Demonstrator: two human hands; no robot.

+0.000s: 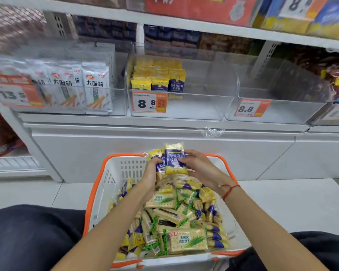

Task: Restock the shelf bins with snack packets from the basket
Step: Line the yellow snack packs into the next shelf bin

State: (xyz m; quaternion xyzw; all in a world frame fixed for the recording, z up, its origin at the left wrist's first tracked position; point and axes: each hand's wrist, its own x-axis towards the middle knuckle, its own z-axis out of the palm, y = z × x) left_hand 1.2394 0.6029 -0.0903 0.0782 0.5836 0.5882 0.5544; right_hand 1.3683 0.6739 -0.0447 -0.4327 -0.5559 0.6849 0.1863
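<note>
From my head camera I look down at the white basket [114,178] with its orange rim, sitting on the floor between my knees and heaped with snack packets [176,218], some yellow and purple, others cream with green print. Both my hands are raised over the far end of the basket, holding a small bunch of yellow and purple packets [171,160] between them. My left hand [152,173] curls around the left side of the bunch, fingers wrapped over the front of the nearest packet. My right hand [199,167] grips the right side, its fingers bent across the front of the tallest packet and the thumb behind, so neither hand is spread wide. A red string [228,189] circles my right wrist. The bunch hangs just above the heap, in front of the white cabinet below the shelf. Up on the shelf, the middle clear bin [176,108] holds a few rows of the same yellow and purple packets [159,77] stacked at its back left, with a price tag [149,102] on its front. The clear bin [272,112] to its right carries a similar tag, and the bin on the left holds white packets [76,89] standing upright.
</note>
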